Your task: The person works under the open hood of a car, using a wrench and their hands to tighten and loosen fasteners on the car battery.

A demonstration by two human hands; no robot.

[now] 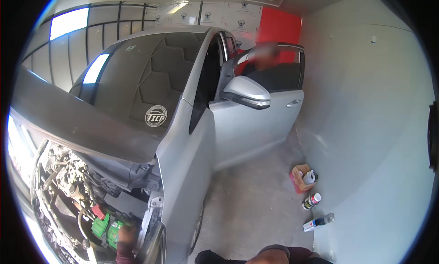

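Note:
My left hand (127, 235), in a maroon sleeve, reaches into the open engine bay and is on or beside the green battery (113, 232); its fingers are too blurred to make out. A red cover (98, 211) sits at the battery's back left. Hoses and metal parts (68, 177) fill the bay to the left. At the bottom middle, bare skin with a dark band and maroon cloth (267, 257) shows, probably my right arm; no fingers of that hand show.
The silver car (183, 163) has its hood (82, 117) raised and front door (251, 127) open, with a person (263, 63) behind it. Along the right wall (366, 127) stand a cardboard box (297, 177), a bottle (311, 201) and containers (315, 223) on the floor (247, 204).

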